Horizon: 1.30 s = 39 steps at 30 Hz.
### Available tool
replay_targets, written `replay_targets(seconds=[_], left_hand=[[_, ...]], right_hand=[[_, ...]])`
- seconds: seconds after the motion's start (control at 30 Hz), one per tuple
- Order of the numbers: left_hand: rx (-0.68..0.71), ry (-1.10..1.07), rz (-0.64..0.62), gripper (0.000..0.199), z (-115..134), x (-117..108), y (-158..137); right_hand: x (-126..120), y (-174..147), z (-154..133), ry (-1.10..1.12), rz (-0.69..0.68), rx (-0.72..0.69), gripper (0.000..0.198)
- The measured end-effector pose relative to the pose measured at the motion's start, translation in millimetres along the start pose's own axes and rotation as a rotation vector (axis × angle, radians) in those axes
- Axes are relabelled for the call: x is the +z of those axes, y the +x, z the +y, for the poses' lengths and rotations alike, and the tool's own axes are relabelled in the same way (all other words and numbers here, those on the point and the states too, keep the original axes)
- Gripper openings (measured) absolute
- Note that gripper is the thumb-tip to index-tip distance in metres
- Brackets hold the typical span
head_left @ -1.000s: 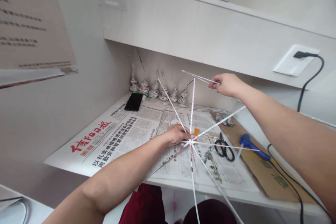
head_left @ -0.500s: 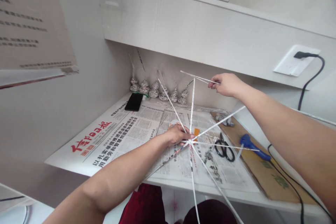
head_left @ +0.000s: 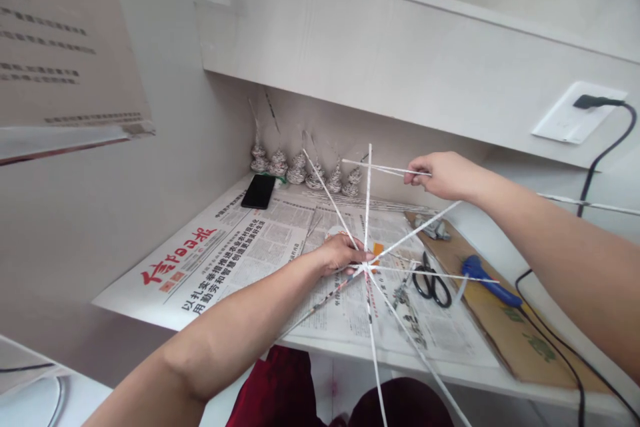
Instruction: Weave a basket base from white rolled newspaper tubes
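Several thin rolled-paper sticks (head_left: 400,315) cross at one centre and spread out like spokes above the newspaper (head_left: 240,260). My left hand (head_left: 344,253) pinches this star of sticks at its centre. Higher up and to the right, my right hand (head_left: 429,172) is closed on a thin paper strip (head_left: 383,167). That strip reaches leftward past the top of the upright spoke and appears doubled near my fingers. Part of a long strip also shows behind my right forearm. The fingertips of my left hand partly cover the crossing.
Several woven paper gourds (head_left: 297,169) line the back wall, near a black phone (head_left: 259,191). Loose paper sticks (head_left: 370,203) lie behind the newspaper. Black scissors (head_left: 431,285) sit at the right, beside a blue glue gun (head_left: 490,281) on cardboard (head_left: 530,340). A corded plug (head_left: 593,102) is in the wall socket.
My right hand has come down slightly and to the right, bringing its strip lower, so it now crosses the upright spoke below its tip. My left hand still holds the centre.
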<state>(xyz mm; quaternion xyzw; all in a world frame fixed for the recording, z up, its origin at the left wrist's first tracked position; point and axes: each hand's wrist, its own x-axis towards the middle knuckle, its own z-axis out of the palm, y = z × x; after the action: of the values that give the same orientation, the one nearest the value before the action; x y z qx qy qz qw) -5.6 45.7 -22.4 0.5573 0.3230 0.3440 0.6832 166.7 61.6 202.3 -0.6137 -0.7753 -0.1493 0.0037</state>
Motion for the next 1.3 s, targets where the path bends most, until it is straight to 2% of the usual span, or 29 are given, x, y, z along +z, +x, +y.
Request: replay_targets(seconds=[0.17,0.33,0.47,0.6,0.77,0.87,1.07,1.3], left_hand=[[-0.02,-0.081,-0.058,0.046,1,-1,1],[-0.05,-0.109,-0.088,0.051,4,-4,0],[-0.048,-0.158,-0.147,0.052,7,-7,-1],[-0.076,-0.214,-0.164,0.045,9,-8,-1],[-0.147,-0.212,-0.05,0.045,14,-12,2],[-0.177,-0.196,0.012,0.038,19,-18,2],[-0.193,-0.164,0.037,0.03,22,-22,2],[-0.151,-0.002,0.06,0.05,16,-21,-1]], right_hand=[[20,-40,0,-0.024,-0.139,-0.083,0.022],[40,-78,4,0.094,-0.266,-0.176,0.024],[51,-94,16,0.196,-0.313,-0.22,0.025],[65,-103,29,0.246,-0.339,-0.19,0.025],[83,-107,29,0.296,-0.32,-0.184,0.025],[88,-106,24,0.307,-0.293,-0.17,0.023],[101,-106,10,0.277,-0.255,-0.096,0.011],[141,-98,-38,0.388,-0.117,-0.095,0.033]])
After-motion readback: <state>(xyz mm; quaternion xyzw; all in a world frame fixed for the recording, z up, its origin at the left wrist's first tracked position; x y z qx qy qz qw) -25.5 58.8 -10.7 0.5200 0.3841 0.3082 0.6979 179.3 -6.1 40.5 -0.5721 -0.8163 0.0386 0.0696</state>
